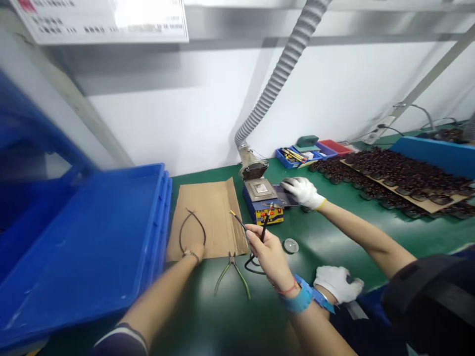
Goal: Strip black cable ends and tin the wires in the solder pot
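Note:
My left hand (194, 251) is over the front part of a flat cardboard sheet (217, 202), closed around the bottom of a thin black cable (180, 235). That cable bows out in a loop, and its bare ends meet above the hand. My right hand (267, 253) pinches a second black cable (240, 221); both stripped ends point up and its loop hangs below. Just beyond it stands a solder pot (260, 200) with a red digital display. Between my hands, cutting pliers (243, 283) with green handles lie spread apart on the green table.
A co-worker's gloved hand (303, 192) is beside the pot; the other glove (337, 283) is near my right wrist. Blue trays (85, 232) are stacked at left. A grey hose (276, 79) hangs over the pot. A small round dish (291, 245) and piled dark parts (404, 170) lie rightward.

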Tool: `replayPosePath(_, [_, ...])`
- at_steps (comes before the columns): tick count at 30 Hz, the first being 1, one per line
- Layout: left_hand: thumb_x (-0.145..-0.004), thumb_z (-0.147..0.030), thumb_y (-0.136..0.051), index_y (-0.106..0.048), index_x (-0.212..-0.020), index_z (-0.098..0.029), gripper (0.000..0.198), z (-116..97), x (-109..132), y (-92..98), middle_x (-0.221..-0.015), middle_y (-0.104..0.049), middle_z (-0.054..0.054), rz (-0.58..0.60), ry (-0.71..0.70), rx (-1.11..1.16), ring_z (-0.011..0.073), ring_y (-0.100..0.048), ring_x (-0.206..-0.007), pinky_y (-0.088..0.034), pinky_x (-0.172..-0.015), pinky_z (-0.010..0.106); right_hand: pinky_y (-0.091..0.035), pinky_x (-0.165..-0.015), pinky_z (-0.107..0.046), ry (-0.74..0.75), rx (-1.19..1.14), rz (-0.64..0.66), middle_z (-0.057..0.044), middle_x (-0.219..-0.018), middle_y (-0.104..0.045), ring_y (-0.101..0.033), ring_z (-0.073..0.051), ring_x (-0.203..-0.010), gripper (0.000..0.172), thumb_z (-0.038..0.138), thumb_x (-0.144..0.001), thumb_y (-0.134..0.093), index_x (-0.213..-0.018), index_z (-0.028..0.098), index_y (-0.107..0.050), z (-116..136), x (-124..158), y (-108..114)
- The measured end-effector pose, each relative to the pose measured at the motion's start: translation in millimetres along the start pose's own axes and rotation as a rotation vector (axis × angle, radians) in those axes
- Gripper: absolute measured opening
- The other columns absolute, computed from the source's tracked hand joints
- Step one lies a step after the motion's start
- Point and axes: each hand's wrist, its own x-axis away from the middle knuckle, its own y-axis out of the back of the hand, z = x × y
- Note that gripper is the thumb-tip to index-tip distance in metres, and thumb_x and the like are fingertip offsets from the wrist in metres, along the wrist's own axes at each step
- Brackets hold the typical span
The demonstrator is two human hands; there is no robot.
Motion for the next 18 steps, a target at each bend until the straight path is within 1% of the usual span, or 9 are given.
replayPosePath(2, [-0.082, -0.029, -0.048, -0.055, -0.097, -0.011, 0.023, -9.6, 15.1, 1.6, -0.094, -0.058, 0.006, -0.064, 0.095, 0.066, 0.0161, -0.056, -0.082, -0.047, -0.073, 0.036, -0.029, -0.043, -0.022, 0.045, -0.001, 0.073, 0.002, -0.055, -0.047, -0.038, -0.009, -0.046, 0.032, 0.039, -0.071, -0.055, -0.092, 0.015, -0.061, 12.5, 14.6, 0.3])
replayPosePath(5, [-0.083, -0.03, -0.045, -0.052, -0.1, -0.012, 0.025, -24.7, 45.6, 10.1, -0.092, -0.058, 0.006, -0.227, 0.176, 0.21, 0.0162, -0.057, -0.081, -0.046, -0.072, 0.036, -0.028, -0.044, -0.021, 0.102, -0.013, 0.206, 0.001, -0.061, -0.048, -0.036, -0.007, -0.048, 0.028, 0.035, -0.074, -0.053, -0.092, 0.014, -0.06, 27.7, 35.5, 3.0])
replayPosePath(7, [-0.085, -0.028, -0.04, -0.05, -0.099, -0.013, 0.023, -36.0, 78.9, 11.2, -0.088, -0.059, 0.005, -0.343, 0.199, 0.327, 0.0151, -0.057, -0.079, -0.045, -0.072, 0.033, -0.024, -0.042, -0.02, 0.112, -0.068, 0.298, 0.002, -0.062, -0.045, -0.032, -0.006, -0.046, 0.029, 0.035, -0.075, -0.052, -0.094, 0.014, -0.058, 35.9, 49.2, 5.5])
replayPosePath(9, [-0.087, -0.025, -0.033, -0.049, -0.093, -0.015, 0.02, -48.4, 123.3, 1.5, -0.081, -0.06, 0.004, -0.431, 0.214, 0.459, 0.0124, -0.058, -0.073, -0.045, -0.068, 0.027, -0.021, -0.04, -0.02, 0.104, -0.155, 0.369, 0.003, -0.061, -0.043, -0.03, -0.005, -0.044, 0.031, 0.036, -0.075, -0.052, -0.097, 0.014, -0.056, 43.8, 64.9, 5.8])
replayPosePath(11, [-0.086, -0.024, -0.031, -0.048, -0.086, -0.016, 0.019, -60.2, 175.1, -20.8, -0.075, -0.061, 0.002, -0.482, 0.236, 0.601, 0.01, -0.059, -0.063, -0.044, -0.061, 0.021, -0.021, -0.04, -0.02, 0.102, -0.226, 0.427, 0.004, -0.059, -0.042, -0.031, -0.005, -0.044, 0.032, 0.037, -0.074, -0.053, -0.097, 0.014, -0.055, 51.2, 85.1, 1.7])
replayPosePath(13, [-0.083, -0.024, -0.035, -0.047, -0.078, -0.017, 0.015, -68.5, 229.3, -52.2, -0.068, -0.06, 0.0, -0.502, 0.276, 0.742, 0.0096, -0.058, -0.056, -0.043, -0.055, 0.02, -0.023, -0.041, -0.02, 0.104, -0.229, 0.502, 0.004, -0.058, -0.042, -0.032, -0.006, -0.045, 0.031, 0.038, -0.074, -0.054, -0.096, 0.015, -0.056, 56.5, 110.8, -7.4])
replayPosePath(15, [-0.079, -0.023, -0.04, -0.046, -0.072, -0.017, 0.011, -70.9, 282.6, -86.0, -0.061, -0.059, -0.001, -0.499, 0.336, 0.88, 0.0107, -0.056, -0.049, -0.041, -0.049, 0.02, -0.024, -0.042, -0.021, 0.106, -0.155, 0.615, 0.004, -0.057, -0.043, -0.034, -0.007, -0.047, 0.032, 0.039, -0.074, -0.055, -0.096, 0.017, -0.057, 57.9, 139.8, -19.8])
replayPosePath(16, [-0.077, -0.022, -0.041, -0.046, -0.07, -0.017, 0.01, -69.7, 308.5, -101.8, -0.059, -0.058, -0.001, -0.499, 0.371, 0.949, 0.0112, -0.055, -0.047, -0.04, -0.047, 0.021, -0.025, -0.042, -0.021, 0.107, -0.1, 0.682, 0.003, -0.058, -0.044, -0.035, -0.008, -0.048, 0.032, 0.04, -0.074, -0.054, -0.097, 0.017, -0.057, 56.9, 154.2, -26.4])
replayPosePath(18, [-0.074, -0.022, -0.044, -0.046, -0.067, -0.017, 0.009, -63.6, 359.4, -129.8, -0.056, -0.057, -0.002, -0.52, 0.443, 1.091, 0.0112, -0.053, -0.046, -0.039, -0.047, 0.021, -0.028, -0.043, -0.022, 0.122, 0.021, 0.807, 0.001, -0.061, -0.048, -0.039, -0.01, -0.05, 0.035, 0.042, -0.075, -0.053, -0.099, 0.018, -0.058, 52.5, 180.2, -38.8])
